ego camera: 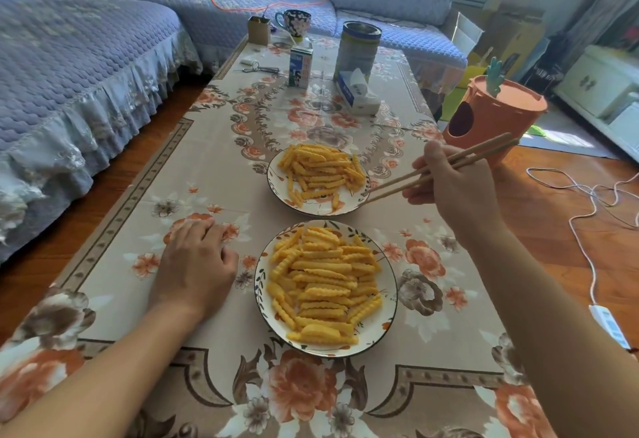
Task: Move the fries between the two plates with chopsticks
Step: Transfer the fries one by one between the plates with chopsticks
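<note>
One floral-clothed table [193,168] carries two plates of crinkle-cut fries: the near plate [389,320] and the far plate [276,178], just apart. The right hand [456,188] pinches two chopsticks [432,175], tips slightly apart and empty over the far plate's right rim. The left hand [197,265], fingers loosely curled, rests on the cloth left of the near plate. At the far end stand one tin [358,48], one milk carton [300,68] and one mug [294,23].

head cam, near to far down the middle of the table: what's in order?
Near plate of fries → far plate of fries → milk carton → mug.
</note>
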`<act>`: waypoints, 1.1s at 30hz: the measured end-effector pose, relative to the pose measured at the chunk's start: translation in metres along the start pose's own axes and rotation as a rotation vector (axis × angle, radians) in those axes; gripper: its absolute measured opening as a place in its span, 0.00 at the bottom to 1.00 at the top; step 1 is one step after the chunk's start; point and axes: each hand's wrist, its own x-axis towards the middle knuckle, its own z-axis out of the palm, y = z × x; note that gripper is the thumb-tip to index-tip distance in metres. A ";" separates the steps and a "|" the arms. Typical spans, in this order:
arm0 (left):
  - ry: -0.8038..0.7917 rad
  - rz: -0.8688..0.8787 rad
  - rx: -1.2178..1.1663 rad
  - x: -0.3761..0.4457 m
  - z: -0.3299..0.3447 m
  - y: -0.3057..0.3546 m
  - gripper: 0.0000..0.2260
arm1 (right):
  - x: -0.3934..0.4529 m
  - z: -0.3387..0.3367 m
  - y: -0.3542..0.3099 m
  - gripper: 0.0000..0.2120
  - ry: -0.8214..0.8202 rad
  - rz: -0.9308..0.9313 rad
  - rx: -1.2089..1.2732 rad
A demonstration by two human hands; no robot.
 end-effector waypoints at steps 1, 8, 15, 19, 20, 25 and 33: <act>-0.002 0.002 0.005 0.000 0.001 0.000 0.24 | 0.003 0.007 0.002 0.18 0.005 0.007 0.001; 0.022 0.017 0.000 0.002 0.003 -0.002 0.22 | 0.011 0.064 0.013 0.16 0.096 -0.042 -0.098; 0.024 0.024 0.008 0.002 0.003 -0.004 0.23 | 0.009 0.074 0.012 0.20 0.090 -0.090 -0.232; 0.023 0.022 0.014 0.001 0.003 -0.003 0.23 | -0.003 0.046 -0.001 0.19 0.110 -0.035 -0.090; 0.022 0.021 0.016 0.001 0.002 -0.003 0.23 | -0.006 0.037 -0.005 0.19 0.111 -0.026 -0.058; 0.014 0.014 0.019 0.000 0.001 -0.001 0.24 | -0.028 0.012 -0.016 0.21 0.096 0.035 0.034; 0.009 0.016 0.021 0.001 0.003 -0.002 0.23 | -0.046 0.015 -0.003 0.19 0.065 0.077 0.042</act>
